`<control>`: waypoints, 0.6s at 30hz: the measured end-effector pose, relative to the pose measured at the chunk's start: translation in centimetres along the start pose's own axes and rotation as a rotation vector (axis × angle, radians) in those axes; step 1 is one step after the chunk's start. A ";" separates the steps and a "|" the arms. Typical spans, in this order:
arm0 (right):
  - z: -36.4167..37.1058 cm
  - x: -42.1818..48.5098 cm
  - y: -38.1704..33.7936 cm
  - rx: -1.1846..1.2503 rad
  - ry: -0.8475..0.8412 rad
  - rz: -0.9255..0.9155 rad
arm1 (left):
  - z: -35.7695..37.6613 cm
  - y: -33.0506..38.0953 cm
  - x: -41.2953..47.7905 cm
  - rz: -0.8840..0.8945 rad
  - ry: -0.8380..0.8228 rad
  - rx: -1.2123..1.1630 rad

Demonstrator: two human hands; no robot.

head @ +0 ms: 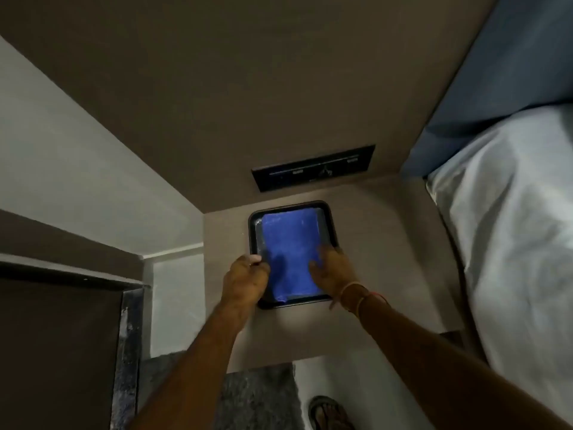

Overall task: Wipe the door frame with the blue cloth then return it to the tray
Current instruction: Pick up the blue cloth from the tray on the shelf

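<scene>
Bedding (511,243), pale and rumpled, fills the right side of the view, with a blue headboard (508,66) rising behind it. A grey-brown wall panel (217,88) stands at the back, and set low in it is a dark switch plate (313,167), just above the far edge of a matching bedside counter (387,243). Left of the counter a dark door (59,352) shows with its frame (128,352), a scuffed, mottled strip running down the door's right side. On the floor below the counter's near edge lies a grey mat (257,398), and a sandal (328,414) sits just right of it.

A black tray (333,225) with rounded corners rests on the counter's left half, well short of the far edge. The blue cloth (288,243) lies spread flat inside it, covering nearly the whole floor of the tray.

Both forearms reach in from below. The left hand (246,280) is at the tray's near-left corner, fingers curled over the rim and the cloth's left edge; whether they actually pinch the cloth cannot be told. The right hand (333,271) lies on the cloth's near-right part, fingers loosely bent and pressing down on the fabric rather than gripping it. Thin thread bands (359,297) circle the right wrist.
</scene>
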State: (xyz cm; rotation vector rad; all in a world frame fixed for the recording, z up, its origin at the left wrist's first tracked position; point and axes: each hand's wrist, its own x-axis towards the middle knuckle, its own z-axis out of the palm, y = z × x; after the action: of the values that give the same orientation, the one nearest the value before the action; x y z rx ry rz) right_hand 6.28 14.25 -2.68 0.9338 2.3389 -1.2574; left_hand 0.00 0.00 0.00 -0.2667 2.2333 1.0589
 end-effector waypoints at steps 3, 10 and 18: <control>1.5 2.4 0.8 -0.032 -0.016 -0.009 | 1.7 -0.8 3.5 0.012 0.037 0.048; 3.1 5.6 2.5 -0.080 -0.039 0.042 | 5.8 -0.9 8.4 0.048 0.045 0.220; 3.9 7.0 3.5 -0.077 0.031 0.038 | 7.8 -1.7 11.9 -0.037 0.147 0.269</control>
State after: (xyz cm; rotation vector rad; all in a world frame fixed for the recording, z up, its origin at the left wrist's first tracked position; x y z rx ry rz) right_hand 3.42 15.22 -10.91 0.9747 2.3638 -1.1376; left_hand -4.82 5.75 -12.17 -0.2749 2.4599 0.7281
